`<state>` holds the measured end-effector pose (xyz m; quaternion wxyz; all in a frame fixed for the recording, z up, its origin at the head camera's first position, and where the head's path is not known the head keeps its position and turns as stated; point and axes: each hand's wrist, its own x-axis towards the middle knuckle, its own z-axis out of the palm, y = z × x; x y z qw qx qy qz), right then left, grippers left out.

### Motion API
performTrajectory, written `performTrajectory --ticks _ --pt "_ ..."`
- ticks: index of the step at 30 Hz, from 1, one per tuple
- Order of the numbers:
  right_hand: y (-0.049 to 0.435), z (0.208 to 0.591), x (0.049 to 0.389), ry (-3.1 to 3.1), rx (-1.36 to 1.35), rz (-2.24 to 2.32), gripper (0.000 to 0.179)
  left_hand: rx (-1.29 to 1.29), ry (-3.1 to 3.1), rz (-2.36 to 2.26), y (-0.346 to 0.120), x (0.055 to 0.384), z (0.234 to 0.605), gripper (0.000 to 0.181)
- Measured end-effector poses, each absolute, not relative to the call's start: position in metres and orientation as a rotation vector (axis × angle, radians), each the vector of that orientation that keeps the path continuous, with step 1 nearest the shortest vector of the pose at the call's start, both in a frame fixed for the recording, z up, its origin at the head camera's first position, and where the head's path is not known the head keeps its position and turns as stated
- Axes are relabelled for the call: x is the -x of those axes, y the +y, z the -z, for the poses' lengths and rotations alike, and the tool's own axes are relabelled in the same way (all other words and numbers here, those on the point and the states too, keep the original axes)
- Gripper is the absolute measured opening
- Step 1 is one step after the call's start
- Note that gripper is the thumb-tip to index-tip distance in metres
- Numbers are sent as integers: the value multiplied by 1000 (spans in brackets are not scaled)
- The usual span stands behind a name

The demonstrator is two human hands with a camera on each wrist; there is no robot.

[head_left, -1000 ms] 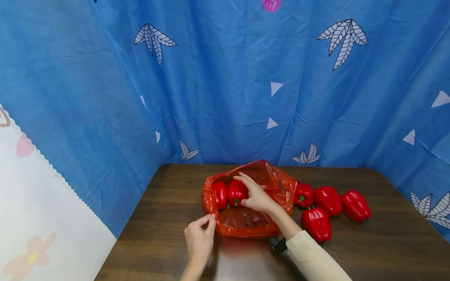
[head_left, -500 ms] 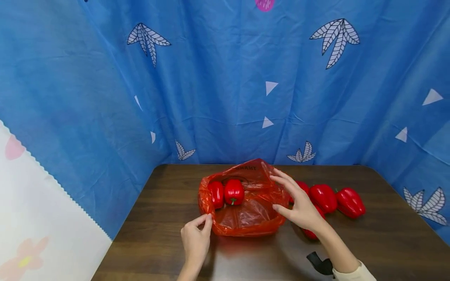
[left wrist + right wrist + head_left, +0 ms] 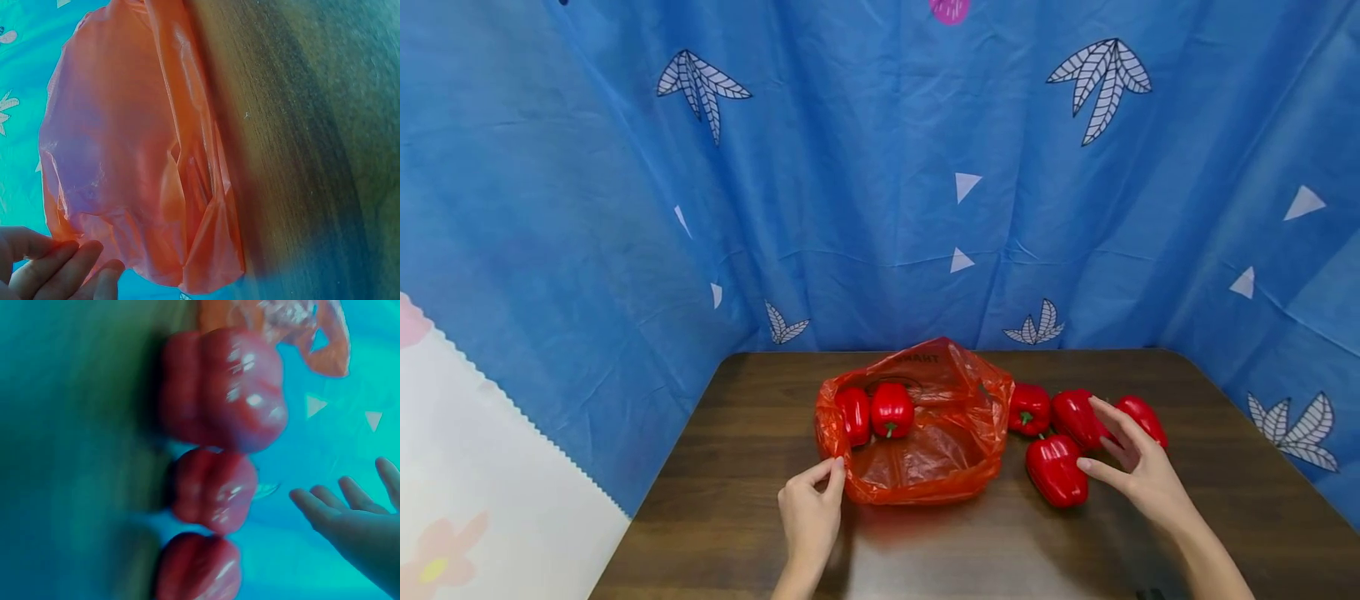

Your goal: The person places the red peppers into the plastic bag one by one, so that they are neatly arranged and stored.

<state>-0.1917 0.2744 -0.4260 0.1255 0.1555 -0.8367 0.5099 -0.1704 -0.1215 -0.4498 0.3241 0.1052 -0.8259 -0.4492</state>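
Note:
A red plastic bag [image 3: 917, 492] stands with its mouth spread on the table. Inside it, at the left, lie two red bell peppers, one [image 3: 853, 415] against the bag's side and another [image 3: 892, 410] beside it. My left hand [image 3: 811, 508] pinches the bag's near left rim between thumb and fingers; the left wrist view shows the same pinch on the film [image 3: 125, 156]. Over on the right, my right hand [image 3: 1138, 475] is spread and holds nothing, its thumb close to the nearest loose pepper [image 3: 1057, 471]. That pepper looks large in the right wrist view [image 3: 225, 390].
More loose bell peppers lie right of the bag: one [image 3: 1029, 409] against its side, one [image 3: 1078, 418] behind the nearest, and one [image 3: 1142, 419] partly behind my right hand. A blue patterned curtain [image 3: 880, 208] hangs behind the brown wooden table [image 3: 715, 500].
My right hand has let go of a pepper inside the bag and moved right, out to the loose peppers. The left hand keeps its pinch on the rim.

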Motion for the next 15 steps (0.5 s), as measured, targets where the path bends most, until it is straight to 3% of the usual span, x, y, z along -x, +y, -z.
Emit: performTrajectory --ticks 7,15 --pt "289 449 191 -2474 -323 -1639 69 -279 -2175 1173 -122 171 451 7" --pt "286 465 194 -2540 -323 -1692 72 -275 -2180 1183 -122 171 451 6"
